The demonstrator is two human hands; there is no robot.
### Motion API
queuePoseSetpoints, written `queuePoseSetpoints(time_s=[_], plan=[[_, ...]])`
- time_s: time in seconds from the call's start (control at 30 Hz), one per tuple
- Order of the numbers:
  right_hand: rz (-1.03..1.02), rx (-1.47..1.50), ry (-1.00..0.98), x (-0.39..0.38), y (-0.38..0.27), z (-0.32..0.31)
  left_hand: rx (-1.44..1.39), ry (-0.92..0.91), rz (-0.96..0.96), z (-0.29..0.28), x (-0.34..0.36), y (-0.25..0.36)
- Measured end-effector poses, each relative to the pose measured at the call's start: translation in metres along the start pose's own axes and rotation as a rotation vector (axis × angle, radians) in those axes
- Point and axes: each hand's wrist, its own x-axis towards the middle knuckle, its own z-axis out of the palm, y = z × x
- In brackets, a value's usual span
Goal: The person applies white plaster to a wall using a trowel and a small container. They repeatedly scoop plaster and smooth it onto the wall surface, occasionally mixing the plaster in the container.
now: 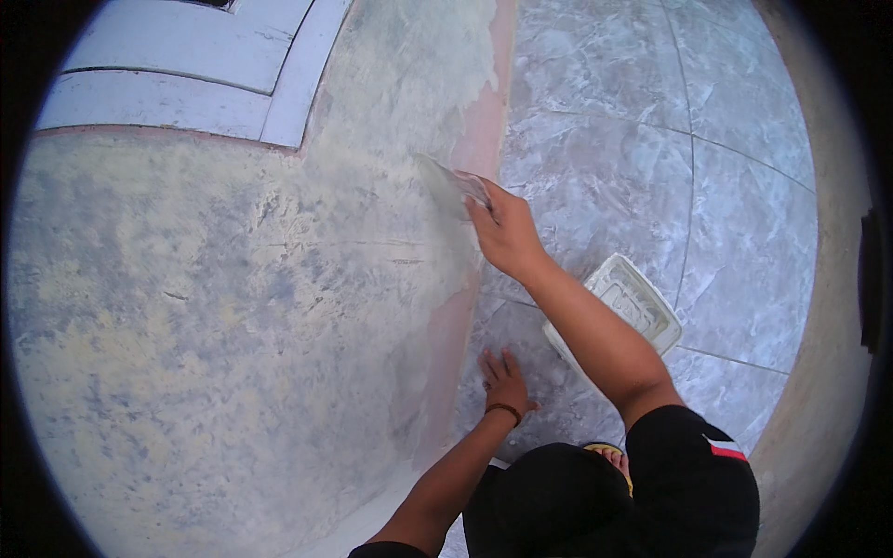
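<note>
A patchy, plaster-smeared wall (214,325) fills the view from seven to eleven o'clock, meeting a marbled grey tiled floor (605,167) on its three o'clock side. A pale panelled frame (177,70) sits in the wall at ten o'clock. A whitish rectangular tub (654,290) stands on the tiles, partly under the right forearm, at four o'clock from the right hand (507,228) and two o'clock from the left. The right hand is closed around a thin grey blade (445,191) at its ten o'clock, the long axis running roughly eleven to five, apparently against the wall. The left hand (505,381), fingers spread and empty, rests on the tiles, farther from the blade, which lies toward its eleven o'clock. A dark bracelet (505,409) rings that wrist.
</note>
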Motion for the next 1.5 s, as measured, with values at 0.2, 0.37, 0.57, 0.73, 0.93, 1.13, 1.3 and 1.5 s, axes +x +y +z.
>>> queuePoseSetpoints(time_s=[0.2, 0.37, 0.57, 0.73, 0.93, 1.13, 1.3, 1.5], plan=[[0.029, -0.193, 0.188, -0.002, 0.007, 0.064, -0.005, 0.021, 0.012, 0.010, 0.003, -0.004], [-0.231, -0.101, 0.138, -0.052, -0.034, 0.066, 0.060, 0.025, 0.080, 0.016, 0.011, -0.007], [0.420, -0.128, 0.175, 0.009, 0.025, 0.011, 0.033, 0.021, 0.001, 0.013, 0.004, -0.004], [-0.015, -0.179, 0.026, -0.011, -0.018, 0.053, 0.023, -0.007, -0.013, 0.006, 0.003, -0.001], [-0.142, 0.113, -0.241, -0.117, -0.055, 0.012, -0.006, -0.069, 0.106, 0.015, 0.013, -0.012], [0.656, 0.579, 0.190, -0.155, -0.022, -0.091, 0.010, 0.009, 0.008, 0.022, 0.010, -0.011], [0.601, 0.270, 0.304, -0.162, -0.034, -0.186, 0.055, -0.025, 0.042, 0.012, 0.006, -0.009], [0.511, 0.099, 0.305, -0.167, -0.034, -0.229, -0.800, 0.185, 0.141, -0.012, -0.002, 0.000]])
